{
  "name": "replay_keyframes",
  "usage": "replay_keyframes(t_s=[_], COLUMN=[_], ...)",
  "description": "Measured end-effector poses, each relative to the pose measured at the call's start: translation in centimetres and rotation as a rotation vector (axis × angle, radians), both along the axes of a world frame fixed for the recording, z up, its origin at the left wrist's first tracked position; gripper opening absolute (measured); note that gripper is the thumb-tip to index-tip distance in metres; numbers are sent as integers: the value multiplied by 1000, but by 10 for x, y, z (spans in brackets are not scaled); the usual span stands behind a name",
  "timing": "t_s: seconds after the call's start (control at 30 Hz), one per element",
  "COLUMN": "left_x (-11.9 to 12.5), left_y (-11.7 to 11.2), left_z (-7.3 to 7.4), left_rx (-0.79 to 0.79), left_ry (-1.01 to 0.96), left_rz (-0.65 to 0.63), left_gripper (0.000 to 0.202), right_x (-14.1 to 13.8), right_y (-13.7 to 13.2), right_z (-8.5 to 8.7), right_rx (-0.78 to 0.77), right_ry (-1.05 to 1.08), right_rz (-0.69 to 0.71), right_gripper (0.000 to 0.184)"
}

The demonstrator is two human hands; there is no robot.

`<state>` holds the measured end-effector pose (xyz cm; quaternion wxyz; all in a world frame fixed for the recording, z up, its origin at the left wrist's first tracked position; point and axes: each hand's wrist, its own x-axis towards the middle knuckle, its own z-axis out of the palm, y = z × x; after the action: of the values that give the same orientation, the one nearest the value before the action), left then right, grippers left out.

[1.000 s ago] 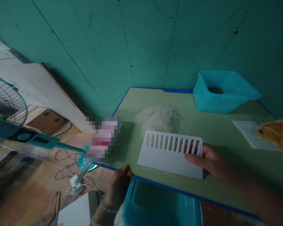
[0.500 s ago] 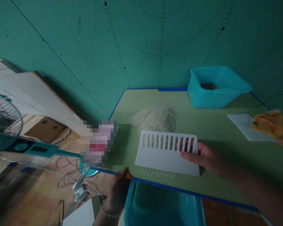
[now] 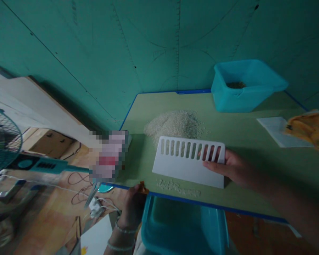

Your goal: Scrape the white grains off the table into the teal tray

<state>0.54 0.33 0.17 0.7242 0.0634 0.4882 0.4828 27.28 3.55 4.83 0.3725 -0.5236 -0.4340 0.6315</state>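
Observation:
My right hand [image 3: 232, 166] grips the right end of a white plastic plate [image 3: 187, 169] with a row of slots along its upper edge. The thumb lies on its near face, and fingers show through the slots behind. The plate leans over the table, just in front of a heap of pale grains [image 3: 175, 124]. A thin strip of loose grains [image 3: 177, 187] lies between the plate and the front edge. At that edge my left hand [image 3: 134, 203] is closed around a small orange-brown piece [image 3: 143, 187], mostly hidden, beside the corner of a blue bin [image 3: 184, 226] below the table.
A turquoise tub [image 3: 244, 86] with dark contents stands at the table's back right. Near it lie a white paper [image 3: 273, 131] and an orange cloth [image 3: 308, 129]. A blurred-out packet [image 3: 110, 156] lies at the left edge, with a fan [image 3: 5, 141] beyond. Cables cross the floor.
The view has tilted down slightly, so the scene sits higher. The white plate has shifted a little away from the front edge, showing more of the grain strip. My left hand stays at the edge.

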Motion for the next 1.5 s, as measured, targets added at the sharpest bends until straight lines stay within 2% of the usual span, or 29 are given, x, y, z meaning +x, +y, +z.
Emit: replay_keyframes(t_s=[0.13,0.3,0.53,0.7,0.9,1.27,1.5], left_x=[0,-5,-3,-4,-3,-10,-7], left_y=[-2,-1,0,-1,1,-1,1], left_z=[2,-3,-2,-1,-1,-19,-11], left_rx=[27,14,15,-3,79,128,76], left_ry=[-26,-36,-27,-45,-114,-215,-212], left_rz=[-72,-135,-68,-80,-90,-109,-154], left_gripper=[15,19,13,12,16,16,17], right_x=[0,0,2,1,-2,-5,-5], right_y=[-3,-5,-2,0,-4,-8,-8], right_z=[-2,-3,1,-1,-2,-1,-2], right_rx=[15,-16,13,20,-21,-99,-115], right_ry=[-20,-18,-44,-69,-78,-155,-128], right_rz=[68,110,45,73,128,202,192], right_gripper=[23,23,28,29,29,33,32])
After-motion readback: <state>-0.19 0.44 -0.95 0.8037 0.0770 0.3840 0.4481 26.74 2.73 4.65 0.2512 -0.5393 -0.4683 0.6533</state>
